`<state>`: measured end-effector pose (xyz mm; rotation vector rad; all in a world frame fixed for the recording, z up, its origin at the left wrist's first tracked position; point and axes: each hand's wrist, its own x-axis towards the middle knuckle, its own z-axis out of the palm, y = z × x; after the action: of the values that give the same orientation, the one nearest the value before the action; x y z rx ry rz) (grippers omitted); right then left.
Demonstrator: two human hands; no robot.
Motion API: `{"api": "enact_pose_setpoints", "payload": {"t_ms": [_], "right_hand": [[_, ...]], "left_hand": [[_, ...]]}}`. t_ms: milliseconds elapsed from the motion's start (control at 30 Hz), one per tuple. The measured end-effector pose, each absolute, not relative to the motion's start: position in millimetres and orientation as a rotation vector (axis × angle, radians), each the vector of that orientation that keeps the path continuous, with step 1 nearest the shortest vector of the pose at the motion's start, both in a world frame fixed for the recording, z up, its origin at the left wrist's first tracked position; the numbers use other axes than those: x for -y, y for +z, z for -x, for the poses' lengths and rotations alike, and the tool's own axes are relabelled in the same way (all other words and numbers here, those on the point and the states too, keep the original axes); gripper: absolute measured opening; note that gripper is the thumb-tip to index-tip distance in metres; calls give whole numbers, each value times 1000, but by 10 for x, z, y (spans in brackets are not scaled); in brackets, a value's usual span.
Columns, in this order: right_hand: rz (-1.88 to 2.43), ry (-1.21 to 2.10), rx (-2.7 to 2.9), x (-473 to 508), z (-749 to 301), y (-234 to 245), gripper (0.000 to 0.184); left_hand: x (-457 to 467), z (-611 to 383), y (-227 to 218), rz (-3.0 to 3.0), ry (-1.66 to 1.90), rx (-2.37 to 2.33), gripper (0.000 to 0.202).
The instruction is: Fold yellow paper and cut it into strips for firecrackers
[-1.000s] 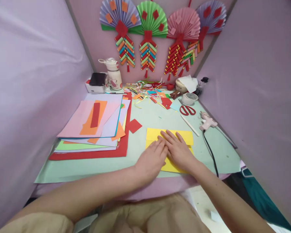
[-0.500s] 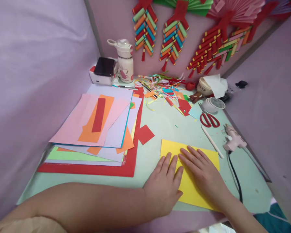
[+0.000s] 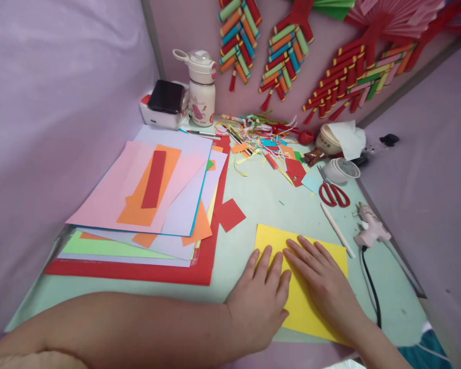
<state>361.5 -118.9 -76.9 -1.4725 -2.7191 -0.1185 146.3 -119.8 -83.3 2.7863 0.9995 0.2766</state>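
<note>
Pale green tabletop (image 3: 264, 197), lilac fabric walls (image 3: 68, 102). Yellow rectangular paper sheet (image 3: 301, 305) lies near the front edge, right of multicoloured paper stack (image 3: 118, 189). Left hand (image 3: 257, 302), fingers spread, covers its left side; right hand (image 3: 324, 279) lies flat, fingers closer together. Even, steady pressure should keep edges square.

Beyond the fingertips (image 3: 267, 250) I see one open lane, green tabletop (image 3: 263, 188), to the scrap pile (image 3: 271, 143); obstructions: paper stack (image 3: 115, 179) leftward, white pen (image 3: 337, 230) and glue gun (image 3: 372, 229) rightward.
</note>
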Motion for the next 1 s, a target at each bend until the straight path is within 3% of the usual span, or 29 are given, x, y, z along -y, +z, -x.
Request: {"api": "enact_pose_setpoints", "payload": {"t_ms": [400, 567, 733, 1000], "right_hand": [[1485, -103, 2725, 1190, -3617, -764, 56], [1486, -78, 2702, 1185, -3622, -776, 57], [1466, -101, 2697, 1179, -3638, -820, 64], [1449, -188, 2728, 1172, -3637, -807, 68]], "left_hand": [[1130, -1433, -742, -2779, 239, -939, 58], [912, -1434, -676, -2755, 305, -864, 76], [733, -1468, -740, -2802, 311, -803, 38], [799, -1502, -883, -2858, 241, -925, 50]]}}
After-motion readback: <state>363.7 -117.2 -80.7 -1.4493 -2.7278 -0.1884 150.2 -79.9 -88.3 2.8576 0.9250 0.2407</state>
